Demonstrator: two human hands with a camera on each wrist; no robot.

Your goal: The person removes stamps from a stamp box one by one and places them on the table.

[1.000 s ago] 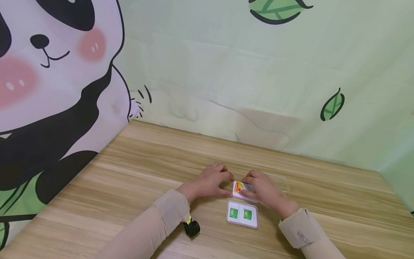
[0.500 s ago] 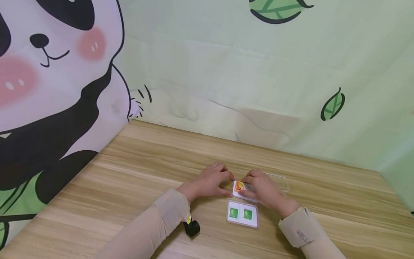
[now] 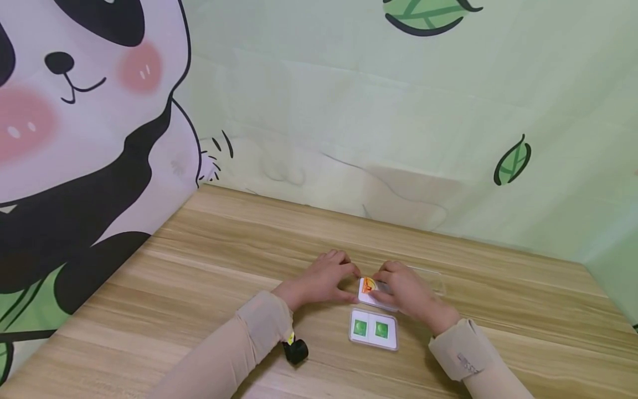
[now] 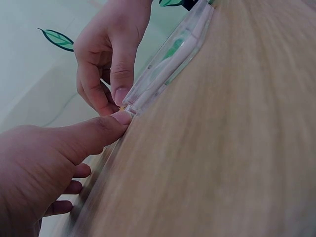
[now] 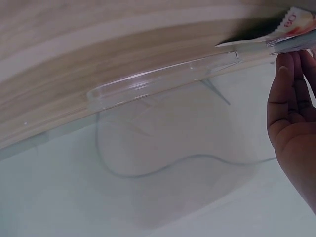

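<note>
A white card [image 3: 365, 297] bearing an orange stamp [image 3: 368, 285] lies before both hands in the head view. My right hand [image 3: 408, 291] pinches the stamp between thumb and forefinger over this card. In the right wrist view, the perforated stamp [image 5: 292, 23] shows a red 80, with a grey shiny piece [image 5: 295, 42] at the fingertips. My left hand [image 3: 324, 280] has its thumb and forefinger at the card's left end; its thumb [image 4: 111, 126] reaches the edge beside the right fingertips. The right hand hides the card's right part.
Nearer the person lies a clear case [image 3: 373, 330] with two green stamps on white. A transparent lid [image 3: 431, 280] sits behind the right hand. A black device [image 3: 296, 352] is at the left cuff. The wooden table [image 3: 239, 244] meets a printed cloth backdrop [image 3: 299, 111].
The orange stamp has turned slightly on the card under the right fingers. Both hands otherwise stay in nearly the same place.
</note>
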